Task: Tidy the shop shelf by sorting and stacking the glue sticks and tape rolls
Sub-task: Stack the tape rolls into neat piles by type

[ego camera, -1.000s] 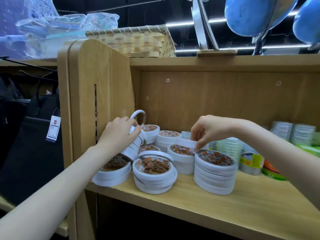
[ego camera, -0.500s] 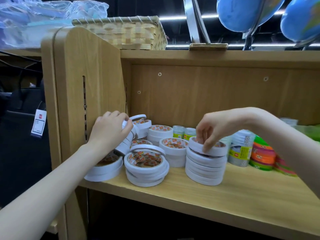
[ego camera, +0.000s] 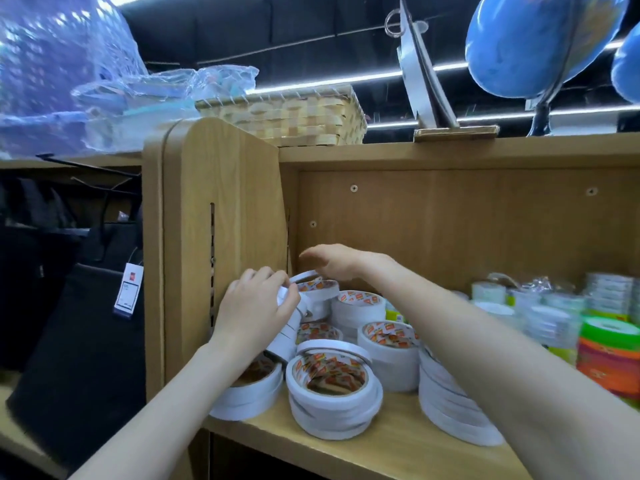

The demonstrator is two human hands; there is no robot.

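Several stacks of white double-sided tape rolls (ego camera: 334, 386) with orange-printed cores crowd the left end of a wooden shelf (ego camera: 391, 441). My left hand (ego camera: 254, 310) is shut on a tilted column of thin white tape rolls (ego camera: 289, 329) leaning against the shelf's left wall. My right hand (ego camera: 341, 261) hovers flat and open, holding nothing, above the rear rolls by the back left corner. Its forearm crosses over a tall front stack of thin rolls (ego camera: 446, 407). Green-capped glue sticks (ego camera: 394, 315) peek out behind the forearm.
Shrink-wrapped tape packs (ego camera: 550, 317) and coloured tape rolls (ego camera: 609, 358) fill the shelf's right side. A wicker basket (ego camera: 291, 119), plastic-wrapped goods (ego camera: 69, 91) and blue globes (ego camera: 533, 39) sit on top. A black bag with a price tag (ego camera: 128, 291) hangs at left.
My right hand let go of the roll on the front stack and moved left and back, over the rear rolls. My left hand kept hold of the leaning column. The view tilted upward.
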